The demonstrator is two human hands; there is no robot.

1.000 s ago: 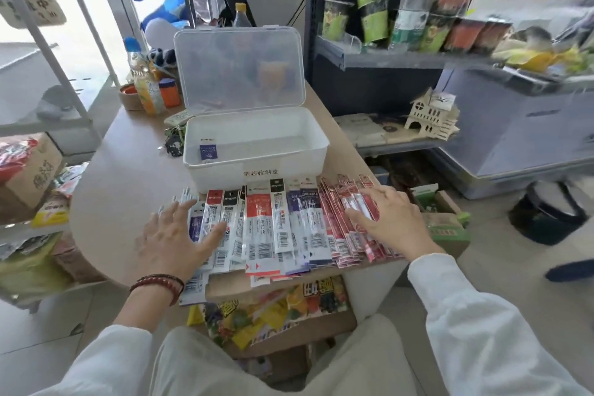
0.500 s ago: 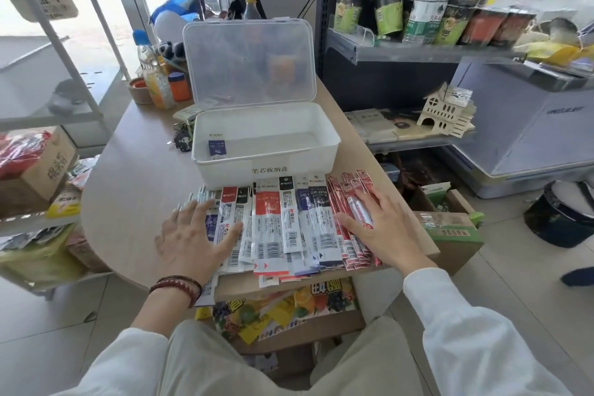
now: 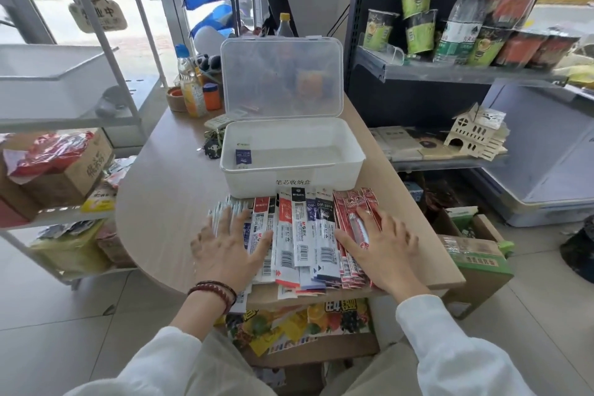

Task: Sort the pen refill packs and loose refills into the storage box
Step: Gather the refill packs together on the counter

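A white storage box (image 3: 353, 167) stands open on the wooden table, its clear lid (image 3: 281, 79) upright behind it. One small dark pack (image 3: 243, 156) lies inside at its left end. In front of the box a row of pen refill packs (image 3: 302, 231) is spread along the table's front edge, red packs (image 3: 352, 219) at the right, loose refills (image 3: 221, 212) at the left. My left hand (image 3: 229, 247) lies flat with spread fingers on the left packs. My right hand (image 3: 382, 247) lies flat on the red packs.
Behind the box at the left stand a bottle (image 3: 191, 90), an orange jar (image 3: 212, 96) and keys (image 3: 212, 146). A dark shelf unit (image 3: 450, 67) with cups and bottles is at the right. Cardboard boxes (image 3: 475, 251) sit beside and under the table.
Both hands have slid a little inward over the row of packs, pushing them closer together. The camera has moved nearer and tilted up slightly.
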